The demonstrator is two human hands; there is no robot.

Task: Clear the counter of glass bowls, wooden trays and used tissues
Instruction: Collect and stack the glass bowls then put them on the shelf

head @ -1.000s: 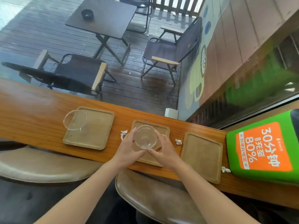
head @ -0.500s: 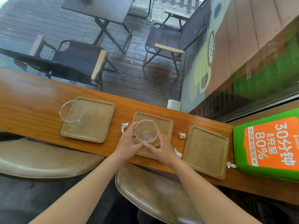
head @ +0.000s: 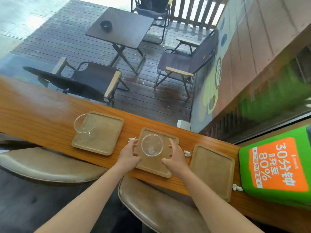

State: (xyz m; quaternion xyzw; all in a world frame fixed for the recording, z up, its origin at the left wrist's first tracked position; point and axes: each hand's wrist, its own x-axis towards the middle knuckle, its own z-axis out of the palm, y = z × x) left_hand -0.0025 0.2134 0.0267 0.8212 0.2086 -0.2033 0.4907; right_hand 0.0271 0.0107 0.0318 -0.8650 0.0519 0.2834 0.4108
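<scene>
Glass bowl (head: pixel 152 147) sits upright on middle tray (head: pixel 157 153), directly between both hands. Left hand (head: pixel 130 154) and right hand (head: pixel 175 157) open, fingers spread, flanking it without contact. Left looks marginally nearer.

Both forearms are bare from the lower frame edge to the wrists, with no sleeve showing. The left hand (head: pixel 129 155) and right hand (head: pixel 175 158) are bare too, ungloved.

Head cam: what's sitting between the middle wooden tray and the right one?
One crumpled tissue lies on the bare counter between the middle tray and the right tray, just beyond the open right hand. Nothing else shows there.
</scene>
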